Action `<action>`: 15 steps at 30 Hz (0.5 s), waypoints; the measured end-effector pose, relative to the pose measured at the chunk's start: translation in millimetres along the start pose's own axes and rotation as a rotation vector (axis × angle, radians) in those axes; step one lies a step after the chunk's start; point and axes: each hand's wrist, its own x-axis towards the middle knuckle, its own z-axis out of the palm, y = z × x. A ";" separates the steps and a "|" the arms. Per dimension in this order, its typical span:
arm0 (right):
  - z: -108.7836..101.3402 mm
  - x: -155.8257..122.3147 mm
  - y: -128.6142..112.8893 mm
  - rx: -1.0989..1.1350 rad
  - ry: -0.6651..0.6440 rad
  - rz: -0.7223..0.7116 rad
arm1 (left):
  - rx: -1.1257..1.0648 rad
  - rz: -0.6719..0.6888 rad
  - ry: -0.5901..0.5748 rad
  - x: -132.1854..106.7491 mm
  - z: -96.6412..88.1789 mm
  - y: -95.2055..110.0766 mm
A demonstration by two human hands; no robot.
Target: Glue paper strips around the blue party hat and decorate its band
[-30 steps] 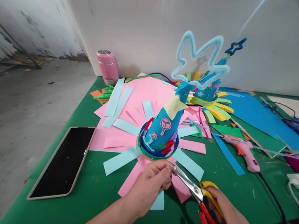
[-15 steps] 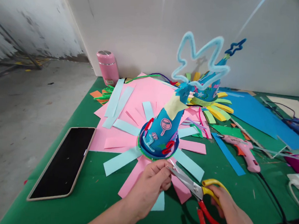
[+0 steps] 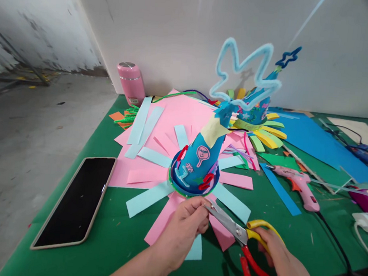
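A blue paper cone hat [image 3: 197, 165] stands in the middle of the table, with pink and light blue paper strips [image 3: 150, 199] fanning out from its base. A light blue pipe-cleaner star [image 3: 264, 83] tops it. My left hand [image 3: 185, 222] is pinched at the hat's front rim; what lies between its fingertips is hidden. Scissors [image 3: 238, 233] with yellow and red handles are in my right hand [image 3: 284, 267]. Their blades point left, and the tips reach my left fingertips. A green edging [image 3: 178, 192] runs round the hat's base.
A phone [image 3: 75, 201] lies at left, with a pink bottle [image 3: 131, 83] behind it. To the right are a pink glue gun [image 3: 299, 184] with a black cord and a white plug [image 3: 367, 221]. A second decorated cone hat [image 3: 255, 106] stands at the back, near blue sheets [image 3: 320, 142].
The view has shifted very slightly. Both hands, the scissors and the hat keep nearly the same positions relative to one another.
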 end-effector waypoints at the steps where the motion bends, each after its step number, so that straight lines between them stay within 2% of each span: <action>1: 0.1 -0.3 1.1 -0.018 0.013 -0.020 | 0.005 0.001 -0.010 0.0 -0.6 -0.7; 6: -1.2 0.4 3.1 -0.135 0.087 -0.156 | 0.027 0.031 -0.064 0.4 -4.2 -4.3; 15: -6.8 5.4 -0.8 -0.160 0.069 -0.231 | 0.248 0.103 -0.136 0.9 -7.5 -6.0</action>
